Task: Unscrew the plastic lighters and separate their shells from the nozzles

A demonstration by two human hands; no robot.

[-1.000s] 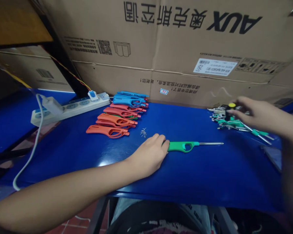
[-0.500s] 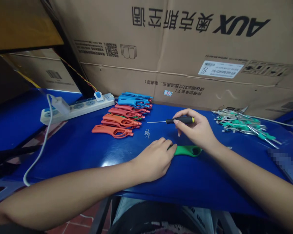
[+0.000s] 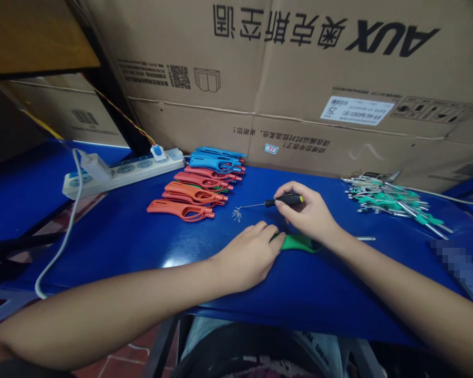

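Observation:
My right hand is closed around the black and yellow handle of a screwdriver. The thin shaft points left, its tip at the top edge of a small pile of screws on the blue table. Near the table's middle, my left hand lies closed over one end of a green lighter. A metal tube shows to the right of the lighter, past my right wrist. My right hand and forearm hide part of the lighter's far end.
Blue, red and orange lighter bodies lie in a row at the left. Behind them stands a white power strip with a cable. Green and silver lighter parts are heaped at the right. A large cardboard box walls the back.
My right hand has moved left and a little down, bringing the screwdriver tip to the screw pile. My left hand has stayed on the green lighter.

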